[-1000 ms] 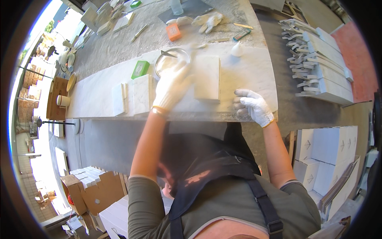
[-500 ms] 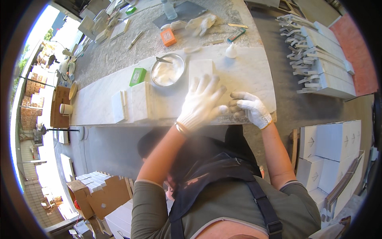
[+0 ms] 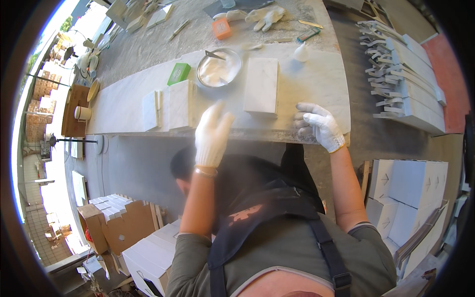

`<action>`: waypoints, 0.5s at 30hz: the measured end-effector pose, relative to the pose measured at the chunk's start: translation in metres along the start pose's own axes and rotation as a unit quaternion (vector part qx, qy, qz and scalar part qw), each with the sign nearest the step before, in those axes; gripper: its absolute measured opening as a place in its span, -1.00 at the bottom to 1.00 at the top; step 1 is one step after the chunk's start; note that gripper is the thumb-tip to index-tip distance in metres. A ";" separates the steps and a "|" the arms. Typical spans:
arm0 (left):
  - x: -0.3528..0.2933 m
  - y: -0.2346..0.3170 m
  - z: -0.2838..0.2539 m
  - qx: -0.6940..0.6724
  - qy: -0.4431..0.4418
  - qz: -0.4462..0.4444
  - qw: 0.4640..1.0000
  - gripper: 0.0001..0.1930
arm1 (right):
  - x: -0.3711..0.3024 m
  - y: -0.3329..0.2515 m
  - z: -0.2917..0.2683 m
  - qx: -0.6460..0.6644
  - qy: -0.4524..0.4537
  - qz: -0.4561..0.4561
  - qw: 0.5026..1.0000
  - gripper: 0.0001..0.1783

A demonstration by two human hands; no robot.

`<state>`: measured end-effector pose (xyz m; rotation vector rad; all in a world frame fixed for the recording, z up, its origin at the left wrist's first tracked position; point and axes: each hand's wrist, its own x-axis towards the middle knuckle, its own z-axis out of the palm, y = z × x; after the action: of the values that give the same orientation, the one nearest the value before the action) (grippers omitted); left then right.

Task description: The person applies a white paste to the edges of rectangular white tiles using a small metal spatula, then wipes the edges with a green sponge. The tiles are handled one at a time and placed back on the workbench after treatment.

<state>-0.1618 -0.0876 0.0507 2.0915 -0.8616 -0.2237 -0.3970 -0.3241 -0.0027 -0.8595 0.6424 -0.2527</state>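
My left hand, in a white knit glove, hovers at the bench's near edge with its fingers stretched out, slightly blurred and empty. Ahead of it stands a round metal bowl of white material, a dark blade lying across it. A pale marble tile stack rests between my hands, touched by neither. My right hand, gloved with greyish fingertips, is to the right of that stack; its fingers bend loosely, apart from the thumb, and I see nothing in them. More marble tiles lie left of my left hand.
A green box sits left of the bowl. Farther back are an orange box, spare gloves, a teal cutter and a white squeeze bottle. White cartons stand at right, strapped slabs beyond.
My left hand has drawn back and left, off the tile stack, which is now uncovered. My right hand stays near the bench edge. The view has shifted slightly.
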 end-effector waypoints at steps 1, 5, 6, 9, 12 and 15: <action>0.001 -0.001 0.000 -0.017 -0.022 -0.010 1.000 -0.40 | 0.000 0.000 -0.001 0.002 -0.002 0.003 1.000 -0.52; 0.007 0.015 0.017 -0.036 -0.057 -0.050 0.996 -0.17 | 0.000 0.001 -0.002 -0.004 0.004 0.007 1.000 -0.49; 0.008 0.022 0.022 -0.004 -0.056 -0.027 0.998 -0.14 | 0.000 0.001 -0.002 -0.009 0.002 0.002 1.000 -0.48; 0.021 0.048 0.041 0.053 -0.068 0.029 0.996 0.02 | 0.002 0.002 -0.002 -0.028 0.005 -0.017 0.999 -0.45; 0.043 0.075 0.062 0.138 -0.092 0.029 0.986 0.06 | 0.001 0.001 -0.002 -0.042 -0.001 -0.016 0.999 -0.43; 0.057 0.090 0.072 0.185 -0.101 -0.010 0.978 0.08 | -0.001 -0.001 -0.001 -0.027 -0.005 -0.014 1.000 -0.43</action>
<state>-0.1954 -0.2073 0.0820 2.4546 -1.0682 -0.3100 -0.3981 -0.3246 -0.0017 -0.9213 0.6318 -0.2570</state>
